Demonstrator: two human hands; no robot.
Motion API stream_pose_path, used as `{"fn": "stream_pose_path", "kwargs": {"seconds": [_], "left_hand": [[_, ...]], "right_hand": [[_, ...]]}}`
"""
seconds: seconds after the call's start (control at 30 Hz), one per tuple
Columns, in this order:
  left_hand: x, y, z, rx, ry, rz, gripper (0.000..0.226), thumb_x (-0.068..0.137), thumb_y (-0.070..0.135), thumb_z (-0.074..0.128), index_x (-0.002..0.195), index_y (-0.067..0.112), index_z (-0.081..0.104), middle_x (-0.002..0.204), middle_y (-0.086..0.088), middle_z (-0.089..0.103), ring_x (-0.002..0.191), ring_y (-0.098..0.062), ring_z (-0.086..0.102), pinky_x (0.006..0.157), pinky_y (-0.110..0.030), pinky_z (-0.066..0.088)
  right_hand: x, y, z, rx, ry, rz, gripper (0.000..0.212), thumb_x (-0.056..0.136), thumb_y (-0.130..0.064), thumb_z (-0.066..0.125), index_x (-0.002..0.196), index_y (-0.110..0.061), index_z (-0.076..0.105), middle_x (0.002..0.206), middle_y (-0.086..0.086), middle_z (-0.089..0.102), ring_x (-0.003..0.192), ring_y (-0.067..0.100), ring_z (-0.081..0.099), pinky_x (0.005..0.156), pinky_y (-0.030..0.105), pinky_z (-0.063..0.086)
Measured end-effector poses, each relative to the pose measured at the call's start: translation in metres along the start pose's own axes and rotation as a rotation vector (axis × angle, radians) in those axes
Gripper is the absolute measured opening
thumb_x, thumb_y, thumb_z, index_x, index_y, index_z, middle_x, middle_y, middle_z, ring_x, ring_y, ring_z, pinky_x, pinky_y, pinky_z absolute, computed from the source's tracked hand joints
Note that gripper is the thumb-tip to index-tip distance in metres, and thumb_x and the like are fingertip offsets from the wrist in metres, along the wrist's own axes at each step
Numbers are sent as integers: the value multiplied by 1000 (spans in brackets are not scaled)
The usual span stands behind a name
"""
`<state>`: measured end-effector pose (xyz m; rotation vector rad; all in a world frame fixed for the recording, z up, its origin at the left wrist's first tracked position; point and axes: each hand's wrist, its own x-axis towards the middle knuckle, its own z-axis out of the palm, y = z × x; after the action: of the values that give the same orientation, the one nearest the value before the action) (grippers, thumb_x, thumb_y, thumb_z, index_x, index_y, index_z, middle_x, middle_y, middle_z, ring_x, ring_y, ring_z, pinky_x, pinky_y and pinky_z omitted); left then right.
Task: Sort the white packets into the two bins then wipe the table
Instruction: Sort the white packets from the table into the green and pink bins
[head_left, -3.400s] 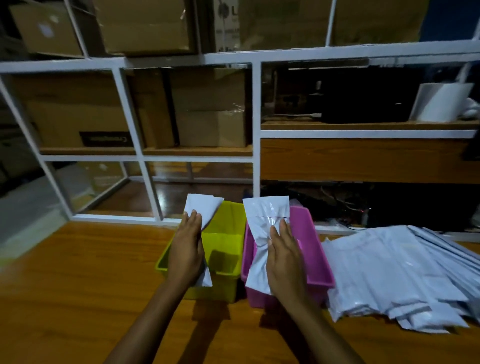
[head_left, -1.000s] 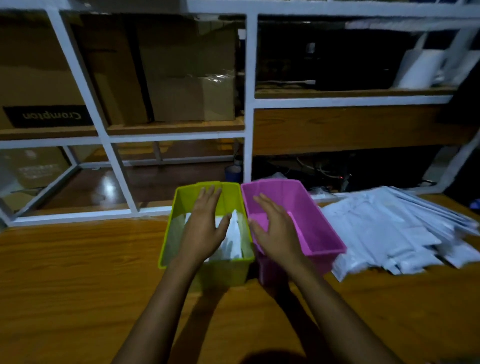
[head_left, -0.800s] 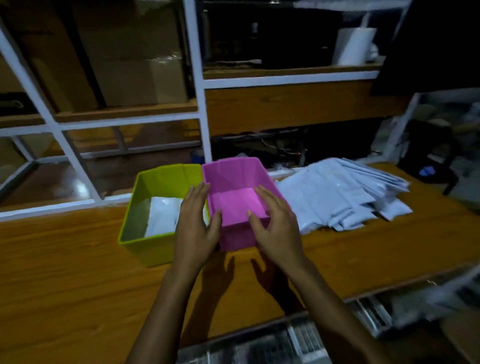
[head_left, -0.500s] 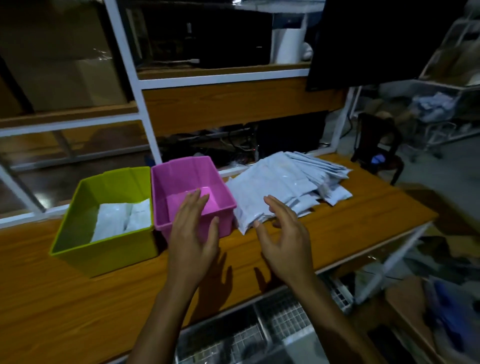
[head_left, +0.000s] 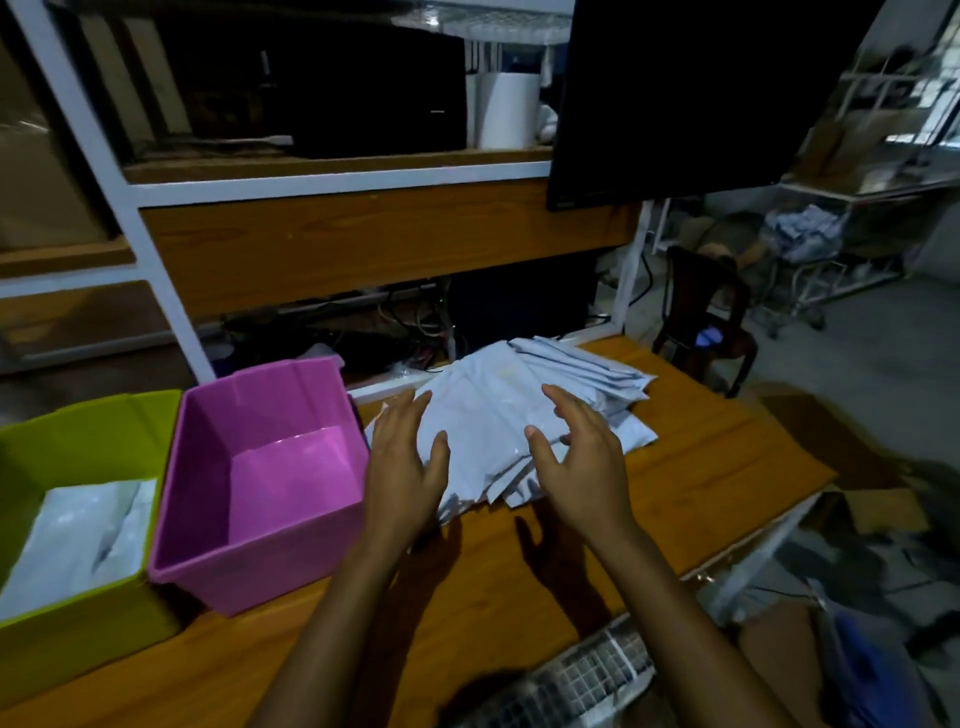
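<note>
Here, my fingers (head_left: 413, 410) are spread wide and hold nothing: left hand (head_left: 402, 478) over the near left edge of the pile of white packets (head_left: 498, 415), right hand (head_left: 582, 467) over its middle. The pile lies on the desk (head_left: 701, 457), just right of the pink bin (head_left: 260, 374). The green bin (head_left: 78, 415), left of that, holds a few packets (head_left: 88, 525).

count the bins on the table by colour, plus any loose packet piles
green bin: 1
pink bin: 1
pile of white packets: 1 (packets overlap too much to count)
total: 3
</note>
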<state>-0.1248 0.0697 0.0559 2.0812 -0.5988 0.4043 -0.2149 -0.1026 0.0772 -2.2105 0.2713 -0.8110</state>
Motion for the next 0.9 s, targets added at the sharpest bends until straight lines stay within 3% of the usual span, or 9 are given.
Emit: {"fn": "stream_pose_path", "kwargs": {"seconds": [0.13,0.33,0.5,0.6,0.73,0.8,0.9], "left_hand": [[42,-21,44,-4,-45,-44,59,90,34,45,144,11,40,150,-8,40,141,-23,32,114,-32,23],[81,-72,103,-20,-105,-179,61,91,39,42,145,11,38,148,-8,43,137,-25,37,114,-44,32],[86,-91,148,-63,-96,-307,52,97,31,48,143,8,41,147,-9,45,135,-24,41,115,-34,28],[87,-98,173,-45,-98,-421,62,97,44,44,148,10,33,154,-11,33,143,-25,29,119,-35,18],[93,-97,192,38,-36,-555,83,81,71,25,152,28,24,161,-5,14,149,-25,9,120,-39,3],[95,-97,197,79,-19,-582,80,82,72,25,151,33,21,161,-4,10,149,-27,7,118,-42,2],[95,-101,207,13,21,-522,60,91,63,28,146,41,18,161,-4,12,149,-23,8,118,-35,0]], "right_hand": [[50,38,12,-76,-64,35,53,90,-41,50,138,-19,49,142,2,51,130,21,45,103,47,45],[106,75,40,-213,-206,28,51,91,-33,50,136,-8,53,143,10,49,134,29,40,110,38,33],[145,110,74,-313,-336,-25,44,97,-19,51,139,-6,48,150,10,42,138,27,36,113,31,27],[162,134,93,-389,-467,-95,49,100,-20,43,146,-6,36,158,13,24,147,25,20,118,31,16],[183,159,110,-577,-650,-185,59,103,-32,37,153,-12,13,162,13,-6,150,28,-5,120,38,0],[188,164,116,-605,-673,-198,63,102,-45,24,154,-15,5,162,11,-10,149,26,-7,120,39,-2],[184,172,125,-577,-679,-230,96,76,-74,-22,154,-21,-3,161,9,-10,150,25,-7,119,39,-7]]}}
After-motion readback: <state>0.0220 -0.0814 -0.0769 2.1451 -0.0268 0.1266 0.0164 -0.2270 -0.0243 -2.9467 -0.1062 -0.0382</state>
